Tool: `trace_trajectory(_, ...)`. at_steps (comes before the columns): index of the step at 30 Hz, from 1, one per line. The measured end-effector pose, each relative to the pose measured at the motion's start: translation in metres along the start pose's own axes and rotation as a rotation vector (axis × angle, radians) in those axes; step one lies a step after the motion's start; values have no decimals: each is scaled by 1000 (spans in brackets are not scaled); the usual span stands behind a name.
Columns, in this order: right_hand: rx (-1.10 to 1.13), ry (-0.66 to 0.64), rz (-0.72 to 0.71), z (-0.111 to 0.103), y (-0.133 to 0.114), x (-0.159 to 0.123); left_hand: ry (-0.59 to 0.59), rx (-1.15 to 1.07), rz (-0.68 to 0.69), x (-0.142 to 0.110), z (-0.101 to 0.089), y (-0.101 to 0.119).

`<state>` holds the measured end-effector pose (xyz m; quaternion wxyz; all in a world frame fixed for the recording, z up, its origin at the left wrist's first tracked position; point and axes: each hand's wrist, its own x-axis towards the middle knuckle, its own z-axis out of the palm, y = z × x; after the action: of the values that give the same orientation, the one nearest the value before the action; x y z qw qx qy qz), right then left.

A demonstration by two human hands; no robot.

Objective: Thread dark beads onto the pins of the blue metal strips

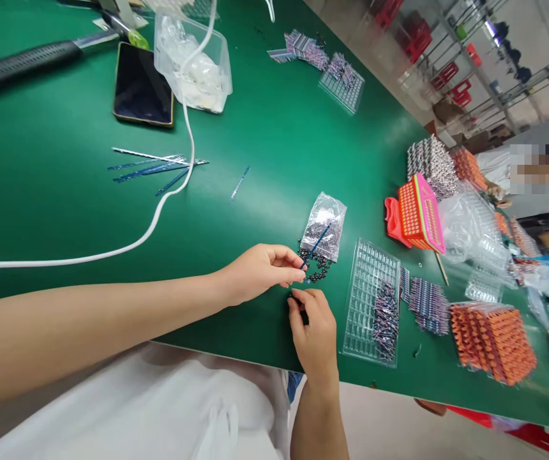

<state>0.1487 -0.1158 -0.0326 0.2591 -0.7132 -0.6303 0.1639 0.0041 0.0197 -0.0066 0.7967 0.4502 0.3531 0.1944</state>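
My left hand [267, 273] is closed, its thumb and fingers pinching a thin dark-blue strip [321, 240] that points up and to the right. Just below it, my right hand [316, 329] has its thumb and index finger brought together; a tiny dark piece seems to be at the tips, too small to make out. Small black beads [321, 268] lie loose beyond the fingertips, by the mouth of a clear plastic bag [326, 217] holding more of them. Right of my right hand lies a clear compartment tray [358, 300] with a heap of thin dark pieces [386, 322] on it.
More blue strips [152, 167] lie on the green table [265, 160] beside a white cable [152, 230]. A phone [143, 86], a plastic tub [226, 61] and a hammer [25, 64] are at far left. Orange stacks [492, 342] and a basket [411, 214] stand right, near another person [499, 160].
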Motion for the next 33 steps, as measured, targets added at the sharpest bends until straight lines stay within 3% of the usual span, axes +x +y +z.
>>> trace_trajectory(6, 37, 51, 3, -1, 3, -1, -12, -48, -19, 1, 0, -2)
trace_trajectory(10, -100, 162, 75, -6, 12, 2, -31, -27, -30, 1, 0, -4)
trace_trajectory(15, -228, 108, 69, -4, 18, 4, -51, -30, -21, 1, -1, -5)
trace_trajectory(21, -95, 75, 109, -14, 13, -4, -30, -24, -24, 0, 0, -1)
trace_trajectory(25, -63, 183, 187, -21, 13, -7, -26, -31, -41, -1, 1, 1)
trace_trajectory(33, -36, 245, 155, -10, 18, -3, -33, -31, -40, 1, 0, -2)
